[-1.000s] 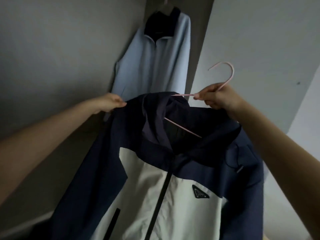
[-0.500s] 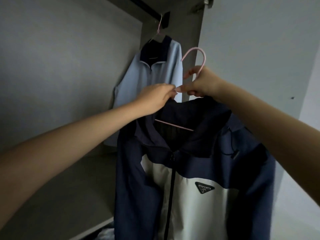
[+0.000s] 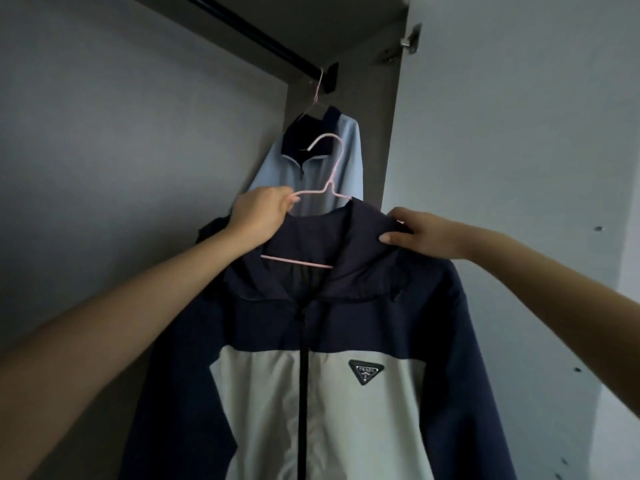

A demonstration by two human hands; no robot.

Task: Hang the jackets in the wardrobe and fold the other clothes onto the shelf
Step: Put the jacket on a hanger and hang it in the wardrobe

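A navy and white zip jacket (image 3: 311,393) hangs on a pink wire hanger (image 3: 332,171) in front of me, inside the wardrobe opening. My left hand (image 3: 259,213) grips the hanger's left shoulder wire just below the hook. My right hand (image 3: 415,233) pinches the jacket's collar at its right shoulder. The hanger's hook is in the air below the dark wardrobe rail (image 3: 263,39) and does not touch it. Behind it, a light blue jacket (image 3: 343,157) with a dark collar hangs from the rail on another hanger.
The wardrobe's grey back wall (image 3: 138,168) fills the left. A pale side panel (image 3: 519,168) with a hinge (image 3: 410,38) at the top stands on the right. The rail runs free to the left of the hung jacket.
The left hand has taken over the hanger. The right hand has let go of the hook and moved right to the collar. The view has tilted up and the rail shows.
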